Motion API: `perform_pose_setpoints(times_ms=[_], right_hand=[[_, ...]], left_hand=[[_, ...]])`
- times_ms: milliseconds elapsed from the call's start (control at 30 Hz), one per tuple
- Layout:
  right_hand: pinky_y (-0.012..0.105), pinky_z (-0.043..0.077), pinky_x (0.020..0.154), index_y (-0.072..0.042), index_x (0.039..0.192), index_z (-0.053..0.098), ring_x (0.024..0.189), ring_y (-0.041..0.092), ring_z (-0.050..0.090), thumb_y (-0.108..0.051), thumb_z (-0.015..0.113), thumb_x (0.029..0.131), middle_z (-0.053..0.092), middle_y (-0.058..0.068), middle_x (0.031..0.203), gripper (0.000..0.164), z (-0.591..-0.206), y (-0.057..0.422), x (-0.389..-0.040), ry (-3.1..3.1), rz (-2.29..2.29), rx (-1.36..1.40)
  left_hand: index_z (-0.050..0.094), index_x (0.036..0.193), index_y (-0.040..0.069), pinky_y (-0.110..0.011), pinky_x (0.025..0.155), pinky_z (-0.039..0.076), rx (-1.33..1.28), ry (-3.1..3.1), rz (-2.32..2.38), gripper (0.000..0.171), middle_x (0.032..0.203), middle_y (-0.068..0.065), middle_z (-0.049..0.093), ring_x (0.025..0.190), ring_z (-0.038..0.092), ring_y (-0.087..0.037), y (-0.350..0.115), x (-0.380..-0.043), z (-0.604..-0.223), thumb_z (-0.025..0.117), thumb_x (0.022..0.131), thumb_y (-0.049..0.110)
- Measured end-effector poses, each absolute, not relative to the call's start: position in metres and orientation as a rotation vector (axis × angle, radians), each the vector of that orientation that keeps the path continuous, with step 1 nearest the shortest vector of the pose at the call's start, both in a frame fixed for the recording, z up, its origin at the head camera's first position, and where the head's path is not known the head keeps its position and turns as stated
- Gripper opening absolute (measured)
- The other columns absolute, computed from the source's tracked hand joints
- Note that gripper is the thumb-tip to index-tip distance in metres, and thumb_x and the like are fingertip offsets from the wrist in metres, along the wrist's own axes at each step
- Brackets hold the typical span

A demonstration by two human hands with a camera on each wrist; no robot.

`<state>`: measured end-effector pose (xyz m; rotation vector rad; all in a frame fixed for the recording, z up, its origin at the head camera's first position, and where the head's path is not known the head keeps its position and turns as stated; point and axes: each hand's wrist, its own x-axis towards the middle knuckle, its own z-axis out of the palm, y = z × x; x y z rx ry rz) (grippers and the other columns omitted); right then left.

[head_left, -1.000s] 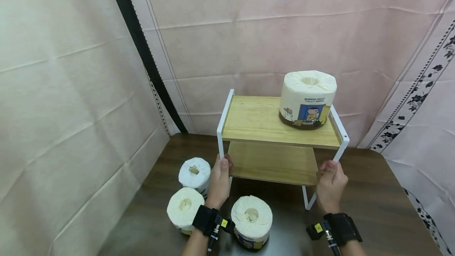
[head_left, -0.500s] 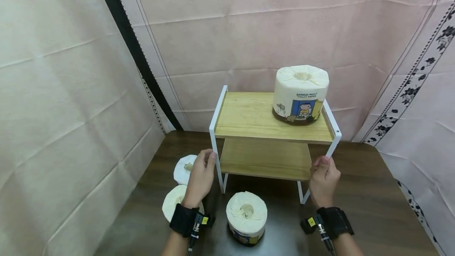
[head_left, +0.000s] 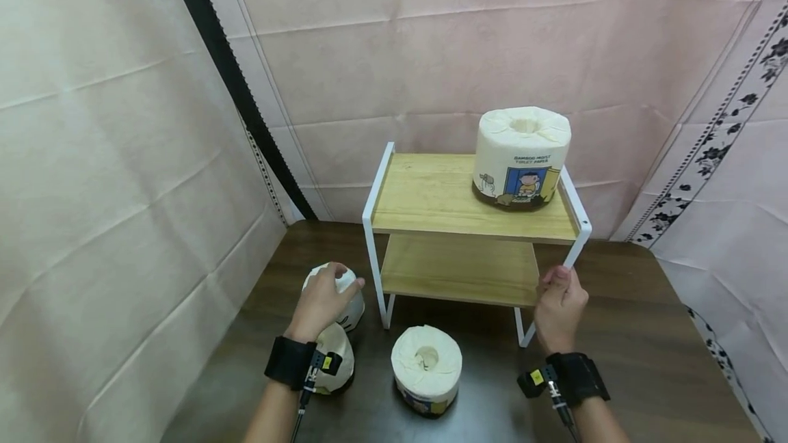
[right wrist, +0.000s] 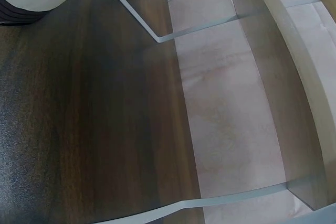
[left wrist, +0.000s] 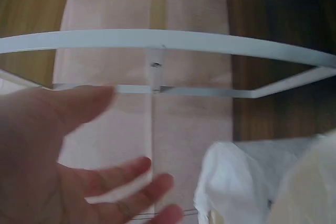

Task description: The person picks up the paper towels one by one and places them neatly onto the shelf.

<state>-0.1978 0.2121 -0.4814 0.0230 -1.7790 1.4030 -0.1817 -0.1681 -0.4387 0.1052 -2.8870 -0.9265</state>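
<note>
My left hand (head_left: 321, 301) is over the rear-left toilet paper roll (head_left: 352, 310), covering part of its top, thumb and fingers apart in the left wrist view. Just in front stands a second roll (head_left: 335, 359), partly behind my wrist. With curled fingers, my right hand (head_left: 560, 310) grips the right white frame leg (head_left: 574, 251) of a two-tier wooden shelf; that hand is out of the right wrist view. One printed roll (head_left: 522, 159) stands upright on the right of the upper board (head_left: 425, 197). The lower board (head_left: 458, 269) is bare.
Another toilet paper roll (head_left: 427, 368) stands on the dark wooden table (head_left: 480, 415) in front of the shelf. Pale cloth (head_left: 431, 53) hangs behind and at both sides. A cabled black band (head_left: 289, 362) is on each wrist.
My left hand has let go of the shelf's left leg and moved left and down, over the rear-left roll. My right hand keeps its grip. The whole scene has shifted slightly in view.
</note>
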Motion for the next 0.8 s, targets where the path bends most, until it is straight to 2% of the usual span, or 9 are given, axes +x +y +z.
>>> perform_pose_setpoints(times_ms=[100, 200, 333, 433, 500, 633, 800], right_hand=[[0.021, 0.026, 0.049, 0.004, 0.083, 0.053, 0.051, 0.004, 0.034, -0.053, 0.032, 0.112, 0.043, -0.009, 0.061, 0.067, -0.482, 0.210, -0.196, -1.788, 1.408, 0.021], [0.021, 0.027, 0.048, 0.003, 0.082, 0.053, 0.050, 0.005, 0.035, -0.054, 0.032, 0.112, 0.044, -0.005, 0.060, 0.067, -0.484, 0.206, -0.195, -1.789, 1.416, 0.026], [0.019, 0.029, 0.050, 0.005, 0.082, 0.052, 0.052, 0.005, 0.037, -0.051, 0.032, 0.113, 0.046, 0.003, 0.060, 0.067, -0.486, 0.200, -0.195, -1.779, 1.413, 0.044], [0.019, 0.029, 0.051, 0.006, 0.082, 0.052, 0.053, 0.005, 0.037, -0.049, 0.032, 0.113, 0.046, 0.006, 0.061, 0.066, -0.485, 0.199, -0.194, -1.770, 1.394, 0.048], [0.019, 0.029, 0.051, 0.005, 0.082, 0.051, 0.053, 0.005, 0.037, -0.048, 0.032, 0.114, 0.045, 0.005, 0.062, 0.065, -0.484, 0.200, -0.194, -1.766, 1.382, 0.041], [0.020, 0.029, 0.052, 0.005, 0.082, 0.051, 0.054, 0.005, 0.037, -0.049, 0.033, 0.113, 0.045, -0.001, 0.063, 0.065, -0.483, 0.205, -0.195, -1.754, 1.371, 0.038], [0.021, 0.028, 0.051, 0.006, 0.083, 0.052, 0.054, 0.005, 0.036, -0.046, 0.032, 0.114, 0.043, -0.006, 0.064, 0.063, -0.483, 0.206, -0.194, -1.759, 1.382, 0.045]], left_hand=[[0.063, 0.130, -0.007, -0.060, 0.092, 0.050, 0.151, -2.990, -0.686, 0.059, 0.124, -0.026, 0.065, 0.116, 0.059, -0.047, -0.174, -0.179, -0.448, 0.078, 0.096, 0.040], [0.065, 0.127, -0.009, -0.063, 0.093, 0.046, 0.188, -3.076, -0.503, 0.060, 0.123, -0.026, 0.063, 0.117, 0.055, -0.049, -0.181, -0.174, -0.456, 0.082, 0.092, 0.037], [0.069, 0.128, -0.004, -0.063, 0.096, 0.043, 0.208, -3.150, -0.369, 0.056, 0.127, -0.023, 0.065, 0.122, 0.052, -0.049, -0.190, -0.173, -0.463, 0.085, 0.090, 0.034], [0.072, 0.123, 0.000, -0.061, 0.094, 0.043, 0.192, -3.151, -0.329, 0.049, 0.126, -0.020, 0.068, 0.122, 0.052, -0.048, -0.193, -0.176, -0.466, 0.088, 0.088, 0.030], [0.074, 0.121, 0.002, -0.059, 0.091, 0.044, 0.165, -3.140, -0.326, 0.046, 0.123, -0.019, 0.070, 0.118, 0.053, -0.046, -0.194, -0.178, -0.467, 0.090, 0.086, 0.027], [0.074, 0.128, 0.006, -0.057, 0.087, 0.044, 0.118, -3.113, -0.335, 0.051, 0.124, -0.020, 0.072, 0.112, 0.056, -0.043, -0.195, -0.182, -0.468, 0.091, 0.083, 0.022], [0.073, 0.131, 0.008, -0.057, 0.089, 0.043, 0.114, -3.114, -0.343, 0.052, 0.129, -0.018, 0.071, 0.115, 0.057, -0.042, -0.197, -0.182, -0.467, 0.090, 0.084, 0.021]])
